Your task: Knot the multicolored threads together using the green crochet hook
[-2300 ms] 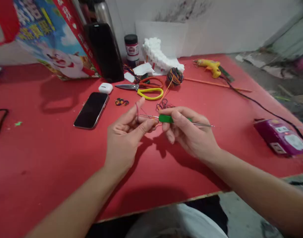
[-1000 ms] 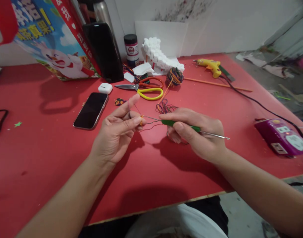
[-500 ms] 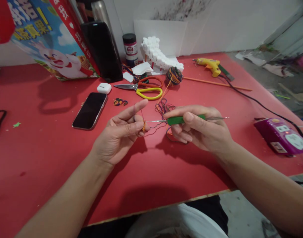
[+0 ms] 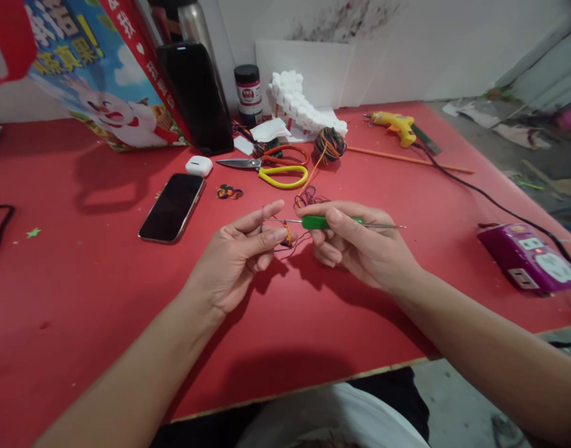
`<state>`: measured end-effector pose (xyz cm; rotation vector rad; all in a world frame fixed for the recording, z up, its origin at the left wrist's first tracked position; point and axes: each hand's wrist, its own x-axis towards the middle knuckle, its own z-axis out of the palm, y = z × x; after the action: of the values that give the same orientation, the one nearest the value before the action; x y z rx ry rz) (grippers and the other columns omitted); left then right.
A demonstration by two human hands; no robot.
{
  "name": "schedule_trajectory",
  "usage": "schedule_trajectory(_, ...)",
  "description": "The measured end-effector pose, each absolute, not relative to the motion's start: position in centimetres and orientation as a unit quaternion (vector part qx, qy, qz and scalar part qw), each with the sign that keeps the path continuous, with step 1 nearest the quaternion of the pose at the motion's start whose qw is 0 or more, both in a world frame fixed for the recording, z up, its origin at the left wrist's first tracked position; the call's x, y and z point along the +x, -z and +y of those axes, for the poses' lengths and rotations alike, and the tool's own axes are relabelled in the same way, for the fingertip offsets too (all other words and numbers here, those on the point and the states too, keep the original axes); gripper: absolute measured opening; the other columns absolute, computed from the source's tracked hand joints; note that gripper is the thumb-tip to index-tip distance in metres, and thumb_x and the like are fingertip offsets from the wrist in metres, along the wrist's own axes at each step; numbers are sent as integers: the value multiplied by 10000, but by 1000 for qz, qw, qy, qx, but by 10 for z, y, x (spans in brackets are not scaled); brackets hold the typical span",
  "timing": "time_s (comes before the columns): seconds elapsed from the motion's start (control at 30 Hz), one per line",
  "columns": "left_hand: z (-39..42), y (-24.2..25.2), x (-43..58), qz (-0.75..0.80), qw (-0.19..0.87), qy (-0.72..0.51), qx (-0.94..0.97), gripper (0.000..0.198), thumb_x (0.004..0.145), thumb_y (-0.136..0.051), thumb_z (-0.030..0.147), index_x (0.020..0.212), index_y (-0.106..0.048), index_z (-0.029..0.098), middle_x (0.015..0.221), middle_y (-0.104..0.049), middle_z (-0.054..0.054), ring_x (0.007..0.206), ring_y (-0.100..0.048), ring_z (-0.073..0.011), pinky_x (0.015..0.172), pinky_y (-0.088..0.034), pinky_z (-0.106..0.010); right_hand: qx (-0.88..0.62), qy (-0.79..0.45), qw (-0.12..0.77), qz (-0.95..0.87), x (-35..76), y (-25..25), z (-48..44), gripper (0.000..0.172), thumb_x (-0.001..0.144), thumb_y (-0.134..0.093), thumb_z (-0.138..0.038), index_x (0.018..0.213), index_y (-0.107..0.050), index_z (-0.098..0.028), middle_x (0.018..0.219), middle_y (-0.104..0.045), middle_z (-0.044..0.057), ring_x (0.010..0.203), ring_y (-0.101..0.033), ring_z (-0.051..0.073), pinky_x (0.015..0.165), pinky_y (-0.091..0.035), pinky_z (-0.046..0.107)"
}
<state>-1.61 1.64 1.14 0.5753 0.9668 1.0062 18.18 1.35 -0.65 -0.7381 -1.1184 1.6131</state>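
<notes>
My left hand (image 4: 236, 261) pinches a small multicoloured crochet piece (image 4: 287, 236) between thumb and fingers, with the index finger stretched out and thin yarn over it. My right hand (image 4: 360, 246) grips a crochet hook with a green handle (image 4: 316, 222); its metal tip points left into the piece. Loose yarn (image 4: 308, 198) trails back to a multicoloured yarn ball (image 4: 329, 144) farther up the red table (image 4: 80, 292).
A phone (image 4: 172, 206), a white earbud case (image 4: 198, 165) and yellow-handled scissors (image 4: 271, 169) lie beyond my hands. A yellow glue gun (image 4: 396, 124) and its cord lie at the back right. A purple power strip (image 4: 532, 258) is at the right edge. A colourful bag (image 4: 103, 74) stands back left.
My hands have drawn closer together. The hook has moved left toward the crochet piece and levelled out. The small piece has shifted slightly right in my left fingers.
</notes>
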Motion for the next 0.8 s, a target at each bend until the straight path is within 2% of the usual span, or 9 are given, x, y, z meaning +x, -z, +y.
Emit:
schedule_trajectory(0.2, 15, -11, -13, 454, 717, -459, 266, 394, 636, -949, 92, 1016, -875, 163, 691, -743, -29, 538, -577, -52, 447, -415, -102, -298, -680, 499, -447, 182, 9, 14, 249, 920, -810, -410, 1038, -835, -193, 745, -679, -3, 508, -509, 70, 495, -428, 249)
schedule_trajectory(0.37, 16, -10, -14, 450, 717, -460, 271, 393, 655, -929, 79, 1037, -870, 153, 702, -752, -28, 553, -613, -61, 502, -479, -121, -303, -684, 497, -439, 182, 8, 15, 278, 894, -829, -433, 1029, -837, -190, 732, -675, -5, 499, -488, 69, 491, -428, 256)
schedule_trajectory(0.6, 18, -8, -16, 429, 724, -466, 273, 275, 698, -881, 79, 969, -877, 122, 738, -757, -48, 541, -612, -57, 507, -504, -122, -295, -692, 504, -426, 183, 6, 16, 240, 896, -833, -389, 1024, -844, -187, 733, -686, 0, 496, -509, 67, 486, -423, 246)
schedule_trajectory(0.8, 19, -9, -17, 418, 730, -467, 274, 248, 713, -855, 95, 959, -880, 111, 757, -772, -75, 592, -666, -91, 533, -530, -136, -304, -688, 498, -432, 183, 6, 15, 273, 884, -837, -419, 1019, -834, -182, 730, -673, -1, 497, -490, 70, 483, -428, 253)
